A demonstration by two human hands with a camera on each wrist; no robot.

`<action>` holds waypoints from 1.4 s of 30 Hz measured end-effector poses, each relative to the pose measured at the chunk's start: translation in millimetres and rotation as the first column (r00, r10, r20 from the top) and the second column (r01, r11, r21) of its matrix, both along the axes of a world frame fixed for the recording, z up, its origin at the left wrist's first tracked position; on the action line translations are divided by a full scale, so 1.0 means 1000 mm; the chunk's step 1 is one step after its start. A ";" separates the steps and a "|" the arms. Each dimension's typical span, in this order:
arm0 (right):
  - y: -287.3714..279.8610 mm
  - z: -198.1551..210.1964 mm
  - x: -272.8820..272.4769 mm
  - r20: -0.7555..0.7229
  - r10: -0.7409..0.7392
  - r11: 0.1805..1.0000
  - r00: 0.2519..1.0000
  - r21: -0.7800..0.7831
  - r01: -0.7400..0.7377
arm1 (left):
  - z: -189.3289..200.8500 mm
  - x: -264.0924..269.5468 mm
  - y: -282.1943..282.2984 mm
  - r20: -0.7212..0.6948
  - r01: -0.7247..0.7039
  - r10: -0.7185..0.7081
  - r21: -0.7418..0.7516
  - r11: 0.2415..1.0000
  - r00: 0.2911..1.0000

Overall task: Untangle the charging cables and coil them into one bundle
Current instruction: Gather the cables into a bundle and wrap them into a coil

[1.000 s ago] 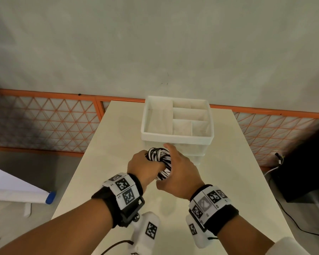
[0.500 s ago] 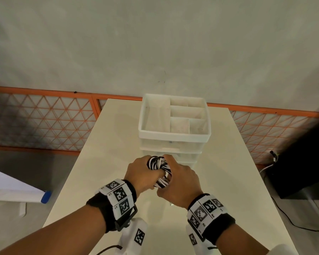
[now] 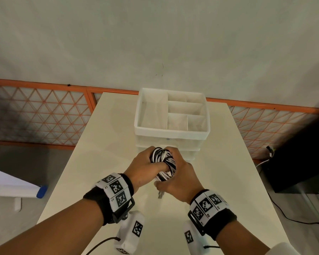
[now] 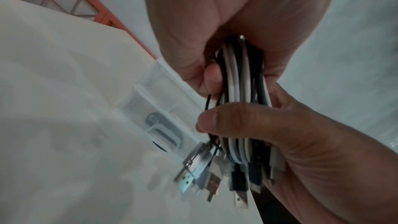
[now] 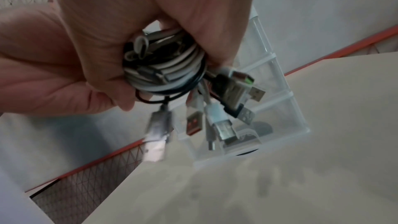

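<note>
A coil of black and white charging cables (image 3: 162,160) is held above the cream table (image 3: 107,144), just in front of a white organiser box (image 3: 171,133). My left hand (image 3: 145,165) grips its left side, thumb laid across the strands. My right hand (image 3: 180,178) grips the right side and lower part. In the left wrist view the strands (image 4: 239,81) run between both hands, and several USB plugs (image 4: 213,176) dangle below. The right wrist view shows the coil (image 5: 163,69) end-on, with the plugs (image 5: 217,118) hanging free.
The organiser has open compartments on top and clear drawers (image 5: 277,108) below. An orange mesh fence (image 3: 44,116) runs behind the table. A black box (image 3: 298,162) with cords sits on the floor at right, and a white roll with a blue cap (image 3: 41,191) lies at left.
Both hands keep hold of the coil. They have shifted a little nearer to me, and my left thumb now lies further across the strands.
</note>
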State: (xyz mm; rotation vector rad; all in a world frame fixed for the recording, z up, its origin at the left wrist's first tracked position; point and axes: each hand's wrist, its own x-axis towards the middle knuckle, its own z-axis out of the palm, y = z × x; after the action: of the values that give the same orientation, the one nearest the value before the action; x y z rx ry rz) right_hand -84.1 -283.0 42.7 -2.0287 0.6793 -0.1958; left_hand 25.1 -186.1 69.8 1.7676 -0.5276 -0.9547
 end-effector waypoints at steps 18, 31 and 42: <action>-0.048 0.003 -0.020 -0.258 -0.266 0.944 0.929 -0.263 0.198 | -0.041 0.025 -0.034 -0.515 -0.218 0.246 0.117 0.969 0.821; -0.043 0.006 -0.031 -0.218 -0.208 0.962 0.953 -0.219 0.160 | -0.066 -0.004 -0.032 -0.806 -0.322 0.261 0.092 0.942 0.532; -0.042 0.027 -0.019 -0.236 -0.108 0.968 0.966 -0.245 0.048 | -0.021 0.025 0.005 0.699 0.049 -0.253 0.299 0.953 0.669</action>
State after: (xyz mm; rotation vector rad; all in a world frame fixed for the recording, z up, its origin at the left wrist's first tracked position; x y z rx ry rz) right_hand -103.5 -325.5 69.9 -2.2815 0.9316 -0.0713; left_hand 50.4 -180.6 49.2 2.3693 -1.1199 -0.3735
